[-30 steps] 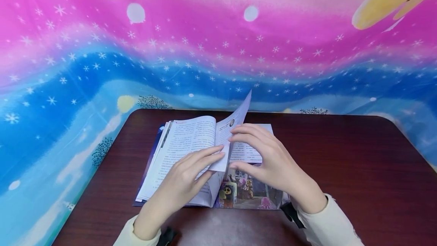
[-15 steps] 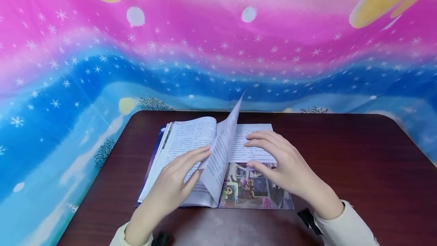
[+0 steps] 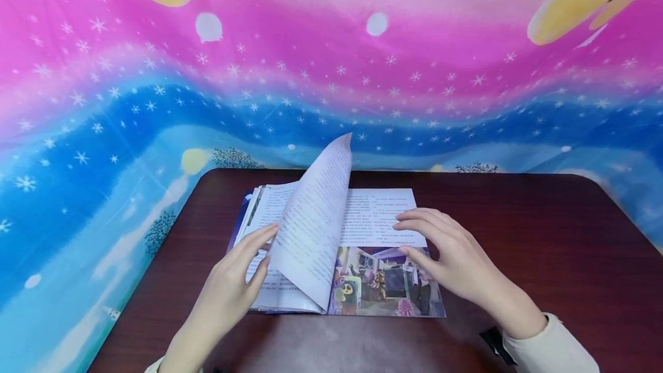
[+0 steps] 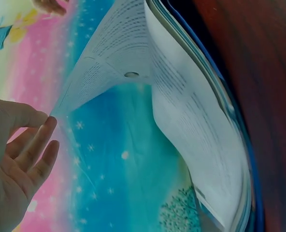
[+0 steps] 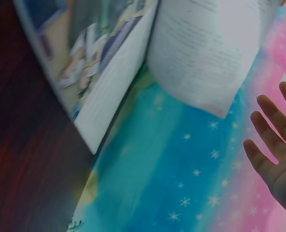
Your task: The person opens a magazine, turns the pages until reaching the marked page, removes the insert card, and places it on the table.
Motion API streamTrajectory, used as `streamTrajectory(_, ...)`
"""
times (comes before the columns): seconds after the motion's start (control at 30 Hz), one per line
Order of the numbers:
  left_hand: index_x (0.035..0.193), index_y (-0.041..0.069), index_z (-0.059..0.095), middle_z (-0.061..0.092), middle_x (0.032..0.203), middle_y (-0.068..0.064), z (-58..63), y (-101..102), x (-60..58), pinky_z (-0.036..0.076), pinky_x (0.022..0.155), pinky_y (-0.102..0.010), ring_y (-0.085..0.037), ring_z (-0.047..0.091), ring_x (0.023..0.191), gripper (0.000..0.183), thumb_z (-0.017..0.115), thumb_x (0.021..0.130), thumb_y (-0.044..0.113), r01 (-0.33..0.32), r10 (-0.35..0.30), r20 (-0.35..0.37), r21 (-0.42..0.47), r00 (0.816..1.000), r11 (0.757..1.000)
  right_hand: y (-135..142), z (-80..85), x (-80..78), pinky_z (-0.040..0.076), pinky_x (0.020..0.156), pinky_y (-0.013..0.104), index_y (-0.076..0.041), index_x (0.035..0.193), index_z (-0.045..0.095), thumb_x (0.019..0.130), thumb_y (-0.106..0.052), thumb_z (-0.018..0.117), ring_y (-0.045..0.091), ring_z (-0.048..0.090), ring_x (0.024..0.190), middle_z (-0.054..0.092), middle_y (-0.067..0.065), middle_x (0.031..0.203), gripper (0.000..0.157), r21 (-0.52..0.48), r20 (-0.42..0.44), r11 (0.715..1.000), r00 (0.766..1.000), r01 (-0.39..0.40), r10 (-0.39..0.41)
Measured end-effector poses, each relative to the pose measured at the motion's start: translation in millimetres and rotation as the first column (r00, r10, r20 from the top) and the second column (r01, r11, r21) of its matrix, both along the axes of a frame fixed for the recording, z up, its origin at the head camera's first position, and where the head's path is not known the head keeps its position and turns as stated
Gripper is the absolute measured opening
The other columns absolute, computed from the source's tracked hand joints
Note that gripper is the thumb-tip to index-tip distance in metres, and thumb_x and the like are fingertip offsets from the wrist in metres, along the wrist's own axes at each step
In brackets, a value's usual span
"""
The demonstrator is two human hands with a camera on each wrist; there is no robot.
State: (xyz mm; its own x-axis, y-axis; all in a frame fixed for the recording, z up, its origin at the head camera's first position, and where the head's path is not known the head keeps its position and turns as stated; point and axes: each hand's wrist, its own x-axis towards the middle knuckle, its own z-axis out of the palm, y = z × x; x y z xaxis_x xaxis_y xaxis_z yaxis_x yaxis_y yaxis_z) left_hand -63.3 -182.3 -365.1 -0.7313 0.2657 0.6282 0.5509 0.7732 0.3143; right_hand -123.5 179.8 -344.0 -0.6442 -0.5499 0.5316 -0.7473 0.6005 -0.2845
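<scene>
- Book [image 3: 362, 232] lies open near the middle of the tabletop [image 3: 549, 235]; one lifted page [image 3: 316, 217] stands curled up over the left side, top corner bent.
- Left hand [image 3: 225, 284] at the left edge of that page. Grip is half masked in the head view; the left wrist view shows thumb and a fingertip pinching the edge.
- Right hand [image 3: 450, 252], fingers spread and holding nothing, by the right-hand page. Head view alone leaves contact unclear; right wrist view has it apart from the paper, clipped by the frame edge.
- Left-hand text largely covered by lifted page and hand. Print too small to read.
- Illustration [image 3: 385, 281] on the lower right-hand page: figures small, details uncertain; blurred in the right wrist view.
- Blue cover [image 3: 240, 212] visible only as a strip.
- Right sleeve [image 3: 554, 347] cut off below; left one barely in frame.
- Snowflake-patterned backdrop [image 3: 414, 68] behind, running out of frame; far tabletop edge meets it.
</scene>
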Motion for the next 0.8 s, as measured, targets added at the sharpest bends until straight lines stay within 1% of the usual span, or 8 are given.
streamTrajectory(0.1,0.143,0.012,0.052,0.055,0.141,0.0,-3.0,-8,2.3,0.053,0.082,-0.026,-0.013,0.065,0.104,0.076,0.079,0.075,-0.011,-0.037,0.037,0.016,0.002,0.999,0.999,6,-3.8,0.7,0.04,0.101,0.04,-0.016,0.12,0.067,0.084,-0.018,0.078,0.019,0.055,0.12,0.062,-0.002,0.126,0.038,0.024,-0.009,1.0,1.0,0.013,-0.013)
streamTrajectory(0.17,0.143,0.012,0.052,0.055,0.141,-0.002,-4.5,-13,4.1,0.055,0.076,-0.026,-0.014,0.065,0.101,0.077,0.079,0.075,-0.012,-0.063,0.063,0.032,0.002,0.997,0.998,10,-6.6,1.1,0.04,0.1,0.04,-0.016,0.119,0.067,0.085,-0.017,0.076,0.019,0.056,0.119,0.063,-0.002,0.125,0.036,0.044,-0.013,0.999,1.0,0.015,-0.015)
streamTrajectory(0.27,0.143,0.012,0.052,0.055,0.138,-0.004,-6.7,-20,6.1,0.055,0.065,-0.029,-0.016,0.065,0.096,0.078,0.079,0.074,-0.013,-0.097,0.096,0.062,0.008,0.993,0.995,16,-11.1,1.7,0.041,0.099,0.041,-0.017,0.119,0.068,0.089,-0.022,0.073,0.019,0.057,0.118,0.064,-0.003,0.123,0.031,0.071,-0.011,0.997,1.0,0.016,-0.015)
streamTrajectory(0.33,0.143,0.012,0.051,0.056,0.136,-0.006,-8.1,-24,7.5,0.055,0.061,-0.031,-0.017,0.065,0.094,0.079,0.079,0.074,-0.013,-0.122,0.121,0.08,0.006,0.989,0.993,19,-14.1,1.9,0.042,0.098,0.042,-0.017,0.118,0.068,0.091,-0.026,0.072,0.018,0.057,0.117,0.064,-0.004,0.121,0.028,0.087,-0.008,0.996,1.0,0.014,-0.013)
streamTrajectory(0.43,0.144,0.011,0.049,0.055,0.136,-0.008,-10.2,-29,9.5,0.056,0.062,-0.034,-0.019,0.065,0.094,0.081,0.08,0.073,-0.013,-0.148,0.148,0.105,-0.008,0.983,0.989,23,-18.0,1.9,0.043,0.097,0.041,-0.019,0.116,0.068,0.089,-0.026,0.075,0.017,0.058,0.114,0.065,-0.006,0.118,0.029,0.105,-0.007,0.994,1.0,0.01,-0.009)
streamTrajectory(0.57,0.144,0.01,0.048,0.053,0.136,-0.01,-14.0,-35,13.1,0.056,0.064,-0.037,-0.022,0.064,0.095,0.081,0.08,0.073,-0.014,-0.171,0.173,0.152,-0.028,0.973,0.985,29,-21.9,1.1,0.044,0.095,0.038,-0.019,0.114,0.069,0.083,-0.017,0.079,0.016,0.059,0.111,0.066,-0.009,0.114,0.032,0.125,-0.01,0.992,1.0,-0.008,0.01)
streamTrajectory(0.73,0.141,0.008,0.05,0.053,0.134,-0.011,-19.8,-41,20.3,0.055,0.064,-0.038,-0.023,0.065,0.094,0.076,0.079,0.073,-0.013,-0.207,0.209,0.208,-0.035,0.955,0.978,38,-27.2,2.2,0.045,0.093,0.038,-0.02,0.114,0.069,0.081,-0.011,0.079,0.014,0.06,0.109,0.065,-0.011,0.114,0.036,0.161,0.02,0.987,1.0,-0.021,0.018)
streamTrajectory(0.8,0.14,0.007,0.051,0.054,0.133,-0.012,-21.6,-43,23.4,0.055,0.064,-0.039,-0.023,0.065,0.094,0.074,0.079,0.074,-0.012,-0.225,0.23,0.238,-0.047,0.944,0.973,42,-29.9,2.6,0.048,0.091,0.039,-0.02,0.115,0.069,0.081,-0.011,0.079,0.013,0.061,0.108,0.065,-0.012,0.114,0.037,0.178,0.039,0.984,0.999,-0.024,0.017)
